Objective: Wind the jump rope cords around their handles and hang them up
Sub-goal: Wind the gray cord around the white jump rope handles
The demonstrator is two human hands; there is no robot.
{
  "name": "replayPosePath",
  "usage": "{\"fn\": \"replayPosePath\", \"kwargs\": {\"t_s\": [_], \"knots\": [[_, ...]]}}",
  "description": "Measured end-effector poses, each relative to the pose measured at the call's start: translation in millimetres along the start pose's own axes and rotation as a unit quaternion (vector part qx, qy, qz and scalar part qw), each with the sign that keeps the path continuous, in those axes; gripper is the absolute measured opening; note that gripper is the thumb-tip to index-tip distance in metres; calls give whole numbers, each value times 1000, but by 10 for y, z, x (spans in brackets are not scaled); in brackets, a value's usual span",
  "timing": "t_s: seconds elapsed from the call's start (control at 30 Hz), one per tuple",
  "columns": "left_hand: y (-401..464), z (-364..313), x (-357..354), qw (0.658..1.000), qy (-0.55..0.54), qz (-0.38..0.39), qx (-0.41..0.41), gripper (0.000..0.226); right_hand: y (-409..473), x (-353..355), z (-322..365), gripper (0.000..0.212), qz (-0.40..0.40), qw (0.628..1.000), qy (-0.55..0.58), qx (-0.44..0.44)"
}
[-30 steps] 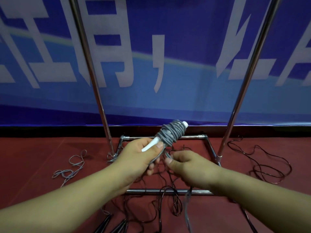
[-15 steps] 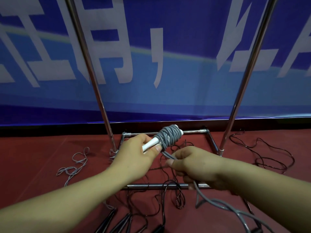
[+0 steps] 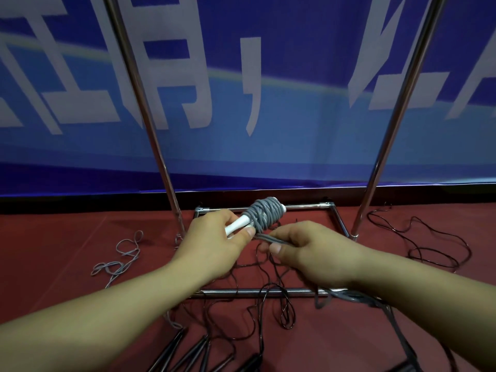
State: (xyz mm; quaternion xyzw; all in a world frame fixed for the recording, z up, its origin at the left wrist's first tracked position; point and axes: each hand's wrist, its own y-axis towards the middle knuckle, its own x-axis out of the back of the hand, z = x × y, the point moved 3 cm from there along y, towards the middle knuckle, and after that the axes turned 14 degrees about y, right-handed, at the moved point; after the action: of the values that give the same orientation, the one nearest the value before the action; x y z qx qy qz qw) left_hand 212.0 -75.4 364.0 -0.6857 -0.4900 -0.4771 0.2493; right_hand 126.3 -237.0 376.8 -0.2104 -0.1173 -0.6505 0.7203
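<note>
Jump rope handle, the white one, sits in the left hand, fingers curled round its bare end, held up over the back rail of the metal rack base. Most of the grey cord is already bunched in a fat coil near the far tip. The right hand pinches the loose tail of that cord between thumb and fingers, just beside the coil, and the rest of the tail trails down under the right wrist toward the front rail.

Handling-wise it looks easy stuff: light plastic handle, stiff enough to hold by one end, and a soft rubbery cord that bends anywhere. My guess is the coil wants to spring loose if tension drops, so grab the cord close to the coil and keep it taut. Smooth handle could slip a bit too.

Loads more to do, I reckon. Thin black cords are tangled across the red floor inside the base, black handles lie at the near edge, and another grey rope is off to the left.
</note>
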Motion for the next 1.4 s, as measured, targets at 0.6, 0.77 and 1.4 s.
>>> {"fn": "replayPosePath", "kwargs": {"t_s": [0.6, 0.77, 1.4], "knots": [[-171, -155, -120, 925, 138, 241, -259, 18, -64, 305, 22, 34, -18, 998, -59, -22], [-241, -169, -97, 910, 123, 281, -277, 12, -122, 272, -10, 31, 23, 998, -31, -48], [-291, -320, 141, 844, -405, 333, -116, 23, 47, 360, -292, 7, -56, 974, 220, -7]]}}
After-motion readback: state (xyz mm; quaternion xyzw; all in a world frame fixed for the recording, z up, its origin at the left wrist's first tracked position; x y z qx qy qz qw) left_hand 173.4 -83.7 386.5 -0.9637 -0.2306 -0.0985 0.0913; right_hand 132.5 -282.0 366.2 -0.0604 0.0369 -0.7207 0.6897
